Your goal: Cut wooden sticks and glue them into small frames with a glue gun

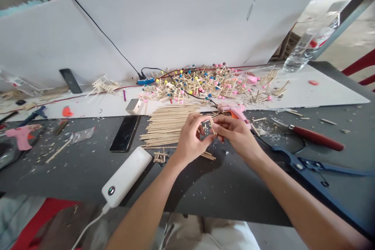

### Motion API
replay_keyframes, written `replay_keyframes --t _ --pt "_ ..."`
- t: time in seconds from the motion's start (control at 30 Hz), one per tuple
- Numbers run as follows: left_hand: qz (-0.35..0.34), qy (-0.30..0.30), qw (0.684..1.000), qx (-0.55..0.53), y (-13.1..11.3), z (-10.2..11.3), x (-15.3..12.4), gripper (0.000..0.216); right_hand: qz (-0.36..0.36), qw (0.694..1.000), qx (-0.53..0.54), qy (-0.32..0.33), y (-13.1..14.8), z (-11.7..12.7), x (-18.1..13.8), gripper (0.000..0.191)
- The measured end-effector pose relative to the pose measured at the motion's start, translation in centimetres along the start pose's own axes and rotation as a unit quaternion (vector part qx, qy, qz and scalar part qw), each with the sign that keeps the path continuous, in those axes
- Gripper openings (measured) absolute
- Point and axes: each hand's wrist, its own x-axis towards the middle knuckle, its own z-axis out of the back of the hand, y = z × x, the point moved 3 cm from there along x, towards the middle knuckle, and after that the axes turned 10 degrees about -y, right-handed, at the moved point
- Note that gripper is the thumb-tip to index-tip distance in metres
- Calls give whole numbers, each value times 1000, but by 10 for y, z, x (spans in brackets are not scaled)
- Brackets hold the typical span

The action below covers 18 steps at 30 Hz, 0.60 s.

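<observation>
My left hand (195, 136) and my right hand (233, 133) meet over the table, both with fingers closed on a small piece made of short wooden sticks (213, 126). Beneath and left of them lies a spread of long thin wooden sticks (164, 125). A little square stick frame (159, 157) rests left of my left wrist. Just behind my right hand is a pink hot glue gun (238, 112), partly covered by the fingers.
A heap of short sticks with coloured balls (190, 84) lies along the white board (181, 19). On the left are a white power bank (127, 175) and a black phone (125, 133). To the right are a red-handled knife (318, 138), blue cutters (304, 168) and a water bottle (304, 49).
</observation>
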Motion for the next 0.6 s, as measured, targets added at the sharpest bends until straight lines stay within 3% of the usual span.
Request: replay_keyframes --t 0.1,0.23,0.47,0.6 --pt "-2 7 1000 -9 3 -2 -1 53 -13 1000 28 -4 -2 2 0 31" --pt "-13 4 1000 -16 3 -2 0 42 -63 996 51 30 -4 2 -1 32" --pt "-40 -5 997 62 3 -1 -3 39 20 998 -60 7 0 1 -3 34" --pt "-55 10 995 82 3 0 -4 41 13 997 -66 22 -2 0 -2 32"
